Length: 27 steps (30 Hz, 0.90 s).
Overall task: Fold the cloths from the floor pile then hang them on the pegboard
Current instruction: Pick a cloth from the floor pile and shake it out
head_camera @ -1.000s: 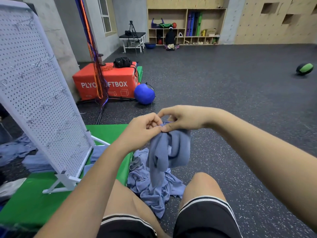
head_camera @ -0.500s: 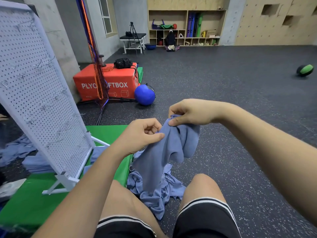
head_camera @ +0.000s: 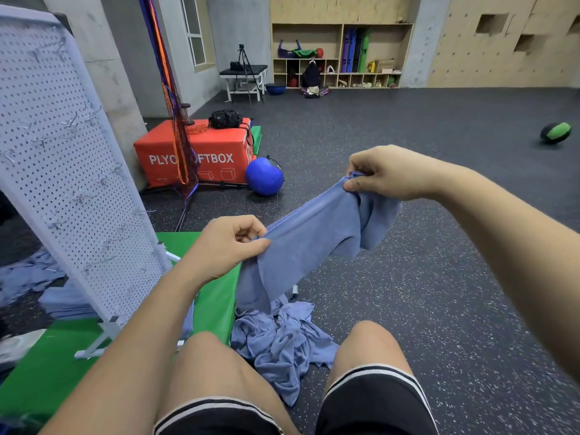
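Cloth (head_camera: 314, 243) looks light and floppy, not slippery, so I'd hold it by the hem corners. Pegboard (head_camera: 62, 171) stands far left. The orange box (head_camera: 194, 155) reads "PLYO…FTBOX", middle letters hidden. My left grip (head_camera: 226, 246) pinches one hem end and my right grip (head_camera: 386, 174) pinches the other, higher, cloth stretched above the floor pile (head_camera: 279, 337).

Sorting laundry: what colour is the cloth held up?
Plain blue-grey cloth, clearest in the head view.
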Available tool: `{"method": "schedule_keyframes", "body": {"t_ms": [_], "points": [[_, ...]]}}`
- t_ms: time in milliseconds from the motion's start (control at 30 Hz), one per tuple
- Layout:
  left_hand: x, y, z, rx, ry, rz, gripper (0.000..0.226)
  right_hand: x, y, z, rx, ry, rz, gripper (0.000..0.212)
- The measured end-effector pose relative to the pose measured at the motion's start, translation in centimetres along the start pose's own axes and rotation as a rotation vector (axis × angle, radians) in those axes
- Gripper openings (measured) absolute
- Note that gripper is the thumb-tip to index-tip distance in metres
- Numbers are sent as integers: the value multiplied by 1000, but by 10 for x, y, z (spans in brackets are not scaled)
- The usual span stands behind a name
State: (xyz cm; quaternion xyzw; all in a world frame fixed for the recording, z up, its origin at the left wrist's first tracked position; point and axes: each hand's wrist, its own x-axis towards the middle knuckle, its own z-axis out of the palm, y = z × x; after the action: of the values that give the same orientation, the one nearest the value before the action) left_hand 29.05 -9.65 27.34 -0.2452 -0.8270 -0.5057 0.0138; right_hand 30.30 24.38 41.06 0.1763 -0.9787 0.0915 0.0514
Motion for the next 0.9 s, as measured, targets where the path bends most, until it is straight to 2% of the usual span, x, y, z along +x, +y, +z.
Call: {"method": "schedule_keyframes", "body": {"t_ms": [200,333,533,733,900], "points": [[1,-9,-20,118,51,-49,12,-2,13,7,-2,71,57,32],[-3,-11,-36,79,79,-84,11,-2,26,13,-8,154,89,21],[-6,-17,-56,26,96,-114,12,-2,35,15,34,200,125,29],[-6,-23,-71,13,133,-113,10,1,35,17,60,221,132,21],[-7,-15,-61,68,-5,-90,20,6,39,30,87,254,158,20]]}}
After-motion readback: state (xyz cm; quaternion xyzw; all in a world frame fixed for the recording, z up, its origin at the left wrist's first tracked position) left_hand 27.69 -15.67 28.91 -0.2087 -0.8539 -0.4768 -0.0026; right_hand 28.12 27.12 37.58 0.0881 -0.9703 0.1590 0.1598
